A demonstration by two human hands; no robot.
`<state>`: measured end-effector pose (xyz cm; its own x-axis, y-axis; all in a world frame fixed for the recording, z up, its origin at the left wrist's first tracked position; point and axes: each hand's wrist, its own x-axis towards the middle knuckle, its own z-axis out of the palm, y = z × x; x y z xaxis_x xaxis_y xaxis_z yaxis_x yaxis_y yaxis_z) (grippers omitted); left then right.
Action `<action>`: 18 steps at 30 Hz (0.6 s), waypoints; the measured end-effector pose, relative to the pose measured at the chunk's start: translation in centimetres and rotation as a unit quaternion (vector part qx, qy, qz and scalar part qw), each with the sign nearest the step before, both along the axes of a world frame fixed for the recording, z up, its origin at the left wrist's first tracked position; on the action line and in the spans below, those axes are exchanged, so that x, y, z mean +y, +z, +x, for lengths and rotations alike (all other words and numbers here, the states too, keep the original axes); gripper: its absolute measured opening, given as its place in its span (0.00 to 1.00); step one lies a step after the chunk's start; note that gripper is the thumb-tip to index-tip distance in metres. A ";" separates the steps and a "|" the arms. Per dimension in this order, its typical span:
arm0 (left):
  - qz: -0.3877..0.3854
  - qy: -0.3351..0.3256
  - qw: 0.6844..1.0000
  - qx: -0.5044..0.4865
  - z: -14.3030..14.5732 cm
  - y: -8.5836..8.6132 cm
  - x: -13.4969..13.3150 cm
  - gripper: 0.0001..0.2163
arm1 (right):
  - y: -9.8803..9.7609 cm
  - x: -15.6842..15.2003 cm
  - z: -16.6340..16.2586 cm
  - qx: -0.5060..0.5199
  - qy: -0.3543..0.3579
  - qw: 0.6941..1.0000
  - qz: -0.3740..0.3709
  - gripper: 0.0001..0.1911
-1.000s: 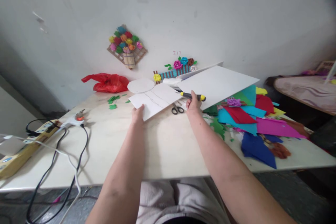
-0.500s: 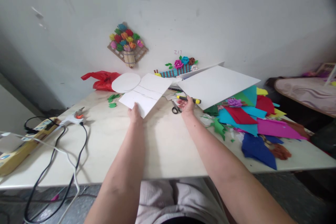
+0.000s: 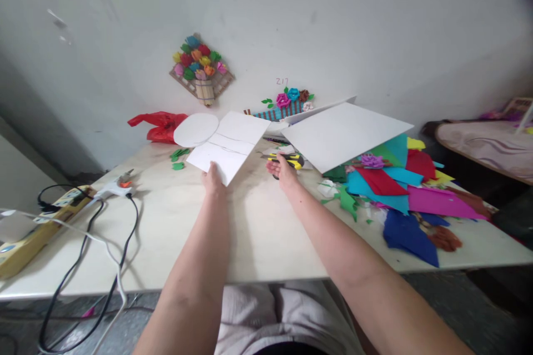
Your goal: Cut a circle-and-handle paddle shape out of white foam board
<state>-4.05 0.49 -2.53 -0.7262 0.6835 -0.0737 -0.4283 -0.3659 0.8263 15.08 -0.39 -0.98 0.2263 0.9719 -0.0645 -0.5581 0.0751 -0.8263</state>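
Observation:
My left hand grips the near corner of a white board, thumb on top. Dark uneven lines run across that board, which is tilted above the table. A white oval piece lies at the board's left side; whether the two are joined I cannot tell. In my right hand is a yellow and black utility knife, with its thin tip pointing left toward the board. Scissors seen a moment ago are mostly hidden behind this hand. A larger white board rests to the right of the knife.
Coloured paper sheets are heaped on the table's right. Green paper pieces and a red plastic bag lie back left. A yellow power strip with cables is at far left. Paper flowers hang on the wall.
My right hand has moved a little left with the utility knife, and the knife has turned so its tip points at the board. The board in my left hand has shifted slightly left.

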 end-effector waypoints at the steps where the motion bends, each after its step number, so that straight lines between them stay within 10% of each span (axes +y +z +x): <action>1: 0.003 -0.004 1.000 -0.001 0.0 0.0 0.0 0.05 | 0.0 0.0 -0.3 0.012 0.023 1.000 -0.016 0.09; 18: 0.012 -0.091 0.995 0.024 0.5 0.1 -0.9 0.05 | -2.4 4.4 2.4 0.021 -0.090 0.995 0.023 0.17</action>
